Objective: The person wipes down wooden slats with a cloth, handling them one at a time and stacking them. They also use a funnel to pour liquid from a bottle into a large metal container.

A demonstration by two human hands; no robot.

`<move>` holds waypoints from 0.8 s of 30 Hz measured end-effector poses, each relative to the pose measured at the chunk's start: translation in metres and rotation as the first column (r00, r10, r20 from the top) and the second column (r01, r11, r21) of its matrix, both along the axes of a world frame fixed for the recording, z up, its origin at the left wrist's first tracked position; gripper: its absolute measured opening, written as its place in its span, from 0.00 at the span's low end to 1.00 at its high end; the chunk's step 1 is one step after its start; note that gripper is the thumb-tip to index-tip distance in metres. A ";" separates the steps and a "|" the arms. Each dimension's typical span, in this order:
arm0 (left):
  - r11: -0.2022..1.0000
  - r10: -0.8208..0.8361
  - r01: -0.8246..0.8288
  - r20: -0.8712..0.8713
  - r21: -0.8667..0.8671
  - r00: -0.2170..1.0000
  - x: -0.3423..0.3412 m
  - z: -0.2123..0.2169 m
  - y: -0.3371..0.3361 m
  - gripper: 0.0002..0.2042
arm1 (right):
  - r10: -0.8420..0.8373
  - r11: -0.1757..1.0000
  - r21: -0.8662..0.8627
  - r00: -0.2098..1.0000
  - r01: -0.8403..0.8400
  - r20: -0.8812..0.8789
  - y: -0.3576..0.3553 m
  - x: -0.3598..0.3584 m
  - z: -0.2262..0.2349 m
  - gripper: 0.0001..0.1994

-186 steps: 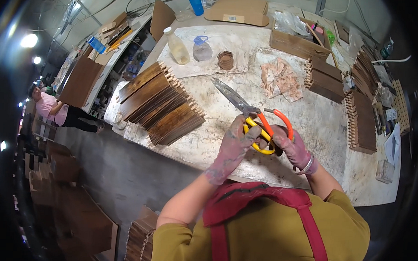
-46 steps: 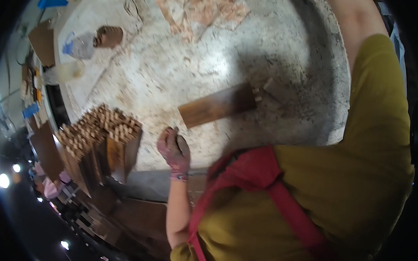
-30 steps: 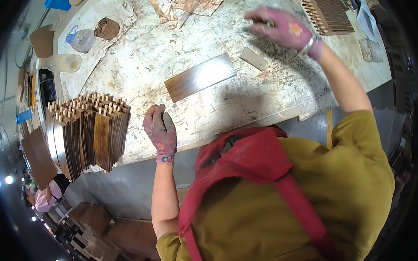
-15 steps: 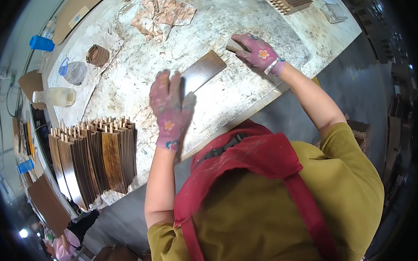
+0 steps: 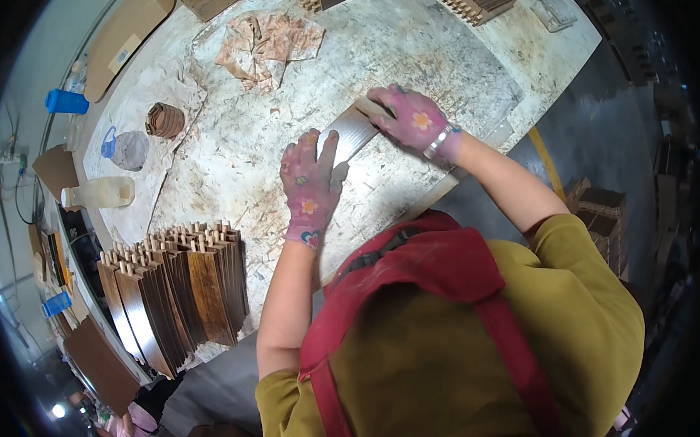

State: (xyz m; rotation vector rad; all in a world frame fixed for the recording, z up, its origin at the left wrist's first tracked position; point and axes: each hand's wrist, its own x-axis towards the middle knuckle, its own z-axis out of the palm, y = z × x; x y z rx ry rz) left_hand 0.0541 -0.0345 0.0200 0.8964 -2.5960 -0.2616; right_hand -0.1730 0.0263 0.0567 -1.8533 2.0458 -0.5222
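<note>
A dark brown wooden slat (image 5: pixel 350 135) lies flat on the worktable, its surface catching the light. My left hand (image 5: pixel 311 179), in a pink flowered glove, rests at the slat's left end with fingers stretched and apart. My right hand (image 5: pixel 417 121), gloved alike, is closed on a small greyish sanding block (image 5: pixel 374 109) over the slat's far right end. The palm side of the right hand and most of the block's underside are hidden.
Upright dark slats with pale dowels (image 5: pixel 174 289) stand packed at the table's near left. A crumpled stained cloth (image 5: pixel 270 46), a brown roll (image 5: pixel 165 120), a clear bottle (image 5: pixel 100 192) and a blue-handled jug (image 5: pixel 129 150) lie beyond. More slats (image 5: pixel 477 3) sit along the far edge.
My right hand has moved left and nearer, bringing the sanding block from beyond the slat onto its end. My left hand stays by the slat while the whole view has shifted slightly.
</note>
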 end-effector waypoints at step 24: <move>-0.350 0.843 0.932 -0.403 0.092 0.356 0.019 0.063 -0.004 0.37 | -0.029 0.988 -0.086 0.702 0.127 0.711 0.053 -0.019 0.013 0.26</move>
